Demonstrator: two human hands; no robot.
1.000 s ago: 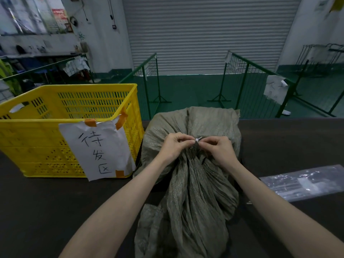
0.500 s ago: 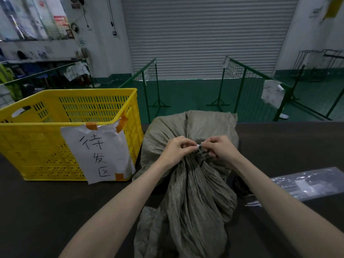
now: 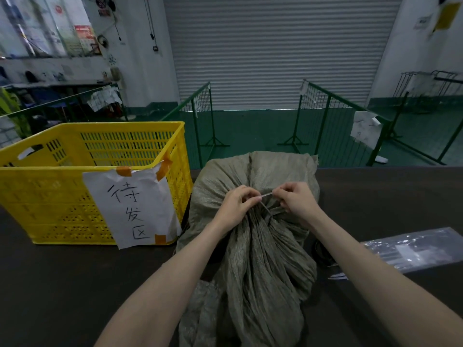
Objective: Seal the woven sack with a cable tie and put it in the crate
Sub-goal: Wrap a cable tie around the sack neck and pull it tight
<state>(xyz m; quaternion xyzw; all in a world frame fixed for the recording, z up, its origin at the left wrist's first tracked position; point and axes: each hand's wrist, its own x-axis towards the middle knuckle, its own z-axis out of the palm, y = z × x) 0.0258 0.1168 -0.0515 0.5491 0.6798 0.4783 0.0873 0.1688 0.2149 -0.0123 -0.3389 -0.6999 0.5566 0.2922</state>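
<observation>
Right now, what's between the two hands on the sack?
Head view: a short stretch of the cable tie spans from the left hand to the right hand, over the woven sack at its gathered neck.

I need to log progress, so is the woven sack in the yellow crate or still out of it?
Out. The woven sack lies on the dark table beside the yellow crate, both hands pinching the cable tie at its gathered neck.

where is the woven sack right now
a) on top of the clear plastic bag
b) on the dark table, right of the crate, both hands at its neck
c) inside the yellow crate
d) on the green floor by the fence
b: the woven sack lies on the dark table beside the yellow crate, with the left hand and right hand pinching the cable tie at its bunched neck.
</observation>
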